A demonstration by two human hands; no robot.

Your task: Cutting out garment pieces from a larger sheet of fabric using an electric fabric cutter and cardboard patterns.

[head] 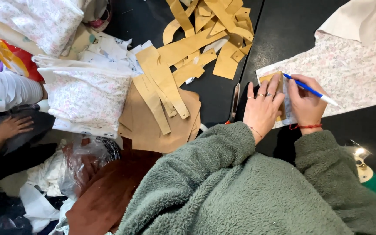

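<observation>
Likely, if the left hand (263, 106) pressing flat eases off the cardboard template (271, 78), it could slide on the floral cloth (349, 74) and skew the line from the pen (312, 91) clamped in the right hand (305, 104).

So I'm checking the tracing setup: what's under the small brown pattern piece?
Floral fabric lies under the pattern piece, held by the left hand. The hands cover its lower part.

Light: bright, even, from overhead | Shadows: soft, short, just under the right hand (304, 103) and left hand (263, 108) | Glare: small hot spot low, right of the right hand | Focus: sharp at hands, slight softness and bending toward edges
</observation>
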